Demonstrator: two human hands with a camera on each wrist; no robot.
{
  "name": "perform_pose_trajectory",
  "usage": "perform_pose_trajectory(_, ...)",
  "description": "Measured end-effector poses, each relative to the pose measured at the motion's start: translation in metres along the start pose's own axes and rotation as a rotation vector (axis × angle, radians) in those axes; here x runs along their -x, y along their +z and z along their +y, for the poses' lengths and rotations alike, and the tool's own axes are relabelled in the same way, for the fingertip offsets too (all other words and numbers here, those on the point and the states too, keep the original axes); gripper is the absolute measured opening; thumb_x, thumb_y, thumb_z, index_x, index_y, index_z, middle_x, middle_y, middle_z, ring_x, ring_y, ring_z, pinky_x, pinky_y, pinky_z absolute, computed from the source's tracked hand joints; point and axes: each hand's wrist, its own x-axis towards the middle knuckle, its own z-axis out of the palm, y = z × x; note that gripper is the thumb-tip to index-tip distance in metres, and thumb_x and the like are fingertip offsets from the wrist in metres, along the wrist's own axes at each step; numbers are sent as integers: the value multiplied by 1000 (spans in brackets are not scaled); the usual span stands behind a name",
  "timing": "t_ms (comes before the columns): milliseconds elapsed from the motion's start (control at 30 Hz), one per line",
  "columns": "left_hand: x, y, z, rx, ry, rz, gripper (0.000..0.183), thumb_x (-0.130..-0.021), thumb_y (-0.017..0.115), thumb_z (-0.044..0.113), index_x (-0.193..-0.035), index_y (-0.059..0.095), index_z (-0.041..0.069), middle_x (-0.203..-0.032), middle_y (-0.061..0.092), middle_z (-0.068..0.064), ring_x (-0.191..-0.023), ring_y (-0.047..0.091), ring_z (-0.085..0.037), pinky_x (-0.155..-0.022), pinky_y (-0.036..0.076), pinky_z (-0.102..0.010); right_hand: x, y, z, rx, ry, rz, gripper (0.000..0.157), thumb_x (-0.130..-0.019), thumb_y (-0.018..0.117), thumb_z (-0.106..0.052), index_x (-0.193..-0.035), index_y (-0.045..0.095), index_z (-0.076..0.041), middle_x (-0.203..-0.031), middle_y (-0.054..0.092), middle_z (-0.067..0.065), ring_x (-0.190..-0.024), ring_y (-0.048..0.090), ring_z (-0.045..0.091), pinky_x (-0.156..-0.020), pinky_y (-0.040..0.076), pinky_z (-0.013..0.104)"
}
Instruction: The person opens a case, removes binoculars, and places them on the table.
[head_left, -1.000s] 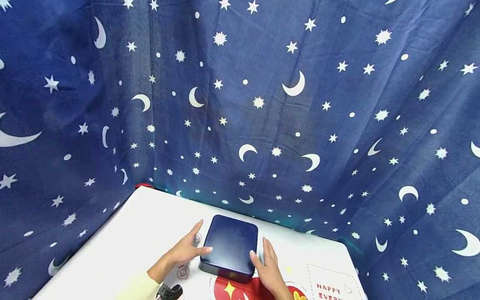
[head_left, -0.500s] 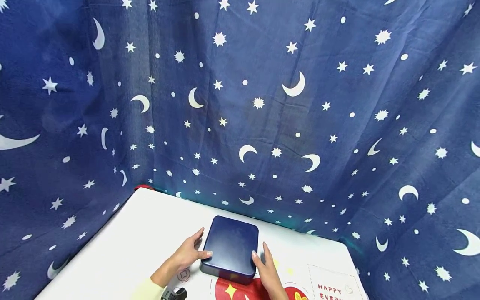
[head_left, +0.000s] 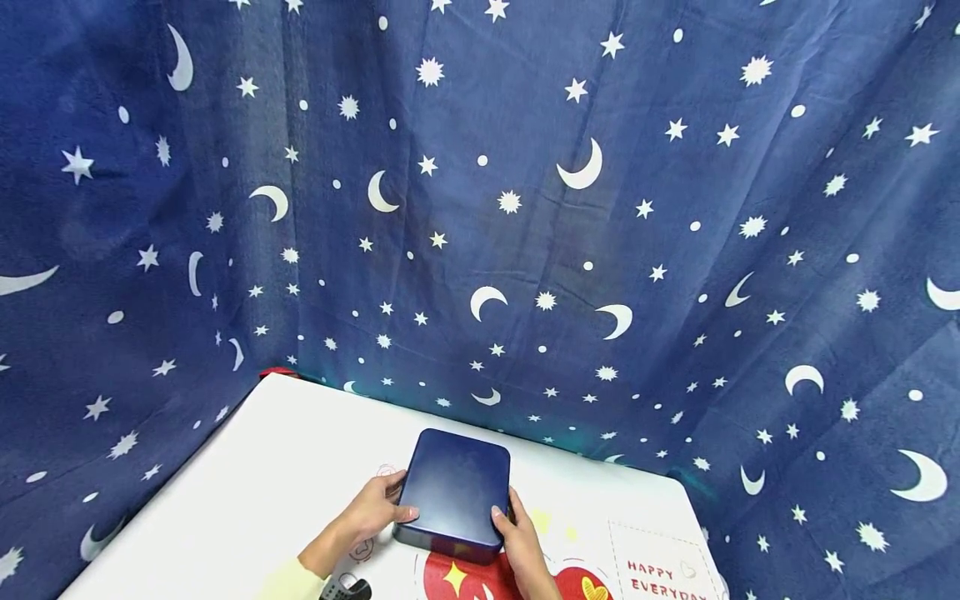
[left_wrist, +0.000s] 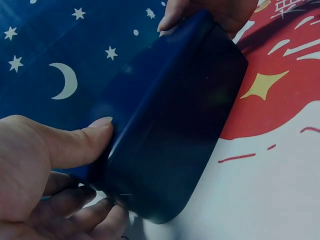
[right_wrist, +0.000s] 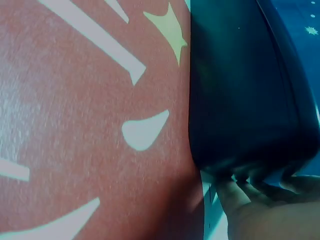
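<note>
A dark blue box point(head_left: 459, 492) with rounded corners and a smooth lid sits on the white table between my two hands. My left hand point(head_left: 369, 510) grips its left side near the front corner. In the left wrist view the thumb lies on the lid's edge of the box point(left_wrist: 172, 112), and the other fingers curl under its side. On the opposite side, my right hand point(head_left: 521, 535) holds the box with the thumb on the top edge. From the right wrist, the fingers point(right_wrist: 237, 197) show against the box's lower end, partly hidden beneath it.
The white table cover point(head_left: 300, 467) carries a red print point(head_left: 442, 573) with a yellow star in front of the box and lettering at the right. A blue curtain point(head_left: 480, 242) with moons and stars hangs around the table's far and side edges.
Both hands have closed in from beside the box and now grip its sides. The view has shifted slightly; the box stays in about the same place on the table.
</note>
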Motion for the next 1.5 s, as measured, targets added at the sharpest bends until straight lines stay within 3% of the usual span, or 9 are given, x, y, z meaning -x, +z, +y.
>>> perform_pose_trajectory(200,-2,11,4,47,16,44,85,-77,82,-8,-147,36,-24,-145,51,-40,-136,53,-52,-115,43,-56,2,-1,-4,5,-15,40,68,-108,50,-14,-162,16,10,-165,22,37,-155,20,54,-126,20,66)
perform_pose_trajectory(333,-2,17,8,37,-19,84,84,-77,82,-7,-147,37,-24,-144,54,-40,-136,54,-51,-116,41,-60,2,-2,-7,21,-29,54,67,-107,50,-11,-161,18,11,-164,24,38,-154,22,54,-125,20,66)
perform_pose_trajectory(567,0,22,12,-25,-62,115,80,-82,80,-1,-147,38,-22,-139,59,-39,-129,61,-47,-114,42,-63,4,0,-10,19,-32,50,66,-106,51,-8,-160,18,12,-163,26,39,-153,24,53,-125,23,65)
perform_pose_trajectory(800,-2,30,16,-96,-46,183,74,-84,80,5,-147,45,-16,-134,65,-33,-122,66,-40,-108,48,-60,1,-2,-15,33,-39,65,65,-106,50,-9,-158,21,15,-162,26,38,-153,23,54,-125,20,66)
perform_pose_trajectory(933,1,34,21,-114,-61,239,77,-84,78,5,-147,42,-18,-135,62,-37,-125,63,-46,-109,47,-62,1,-1,-19,25,-40,65,62,-106,49,-8,-157,22,16,-164,25,36,-154,20,52,-125,17,65)
perform_pose_trajectory(1033,4,36,27,-119,-67,268,77,-86,73,5,-149,37,-21,-145,52,-41,-135,54,-52,-113,42,-64,2,0,-23,31,-34,75,63,-106,49,-8,-157,22,16,-164,24,36,-155,18,52,-125,16,65)
perform_pose_trajectory(1233,8,38,39,-69,-9,288,72,-91,60,3,-152,30,-21,-158,34,-41,-149,34,-54,-122,29,-65,7,1,-37,16,-10,128,63,-106,48,-8,-159,21,14,-166,21,35,-156,15,52,-125,15,65)
perform_pose_trajectory(1500,14,34,44,64,49,241,67,-81,47,-14,-147,39,-21,-146,49,-42,-141,48,-52,-116,40,-63,20,1,-51,-46,-62,153,60,-103,42,4,-157,21,18,-162,24,41,-154,21,53,-123,24,67)
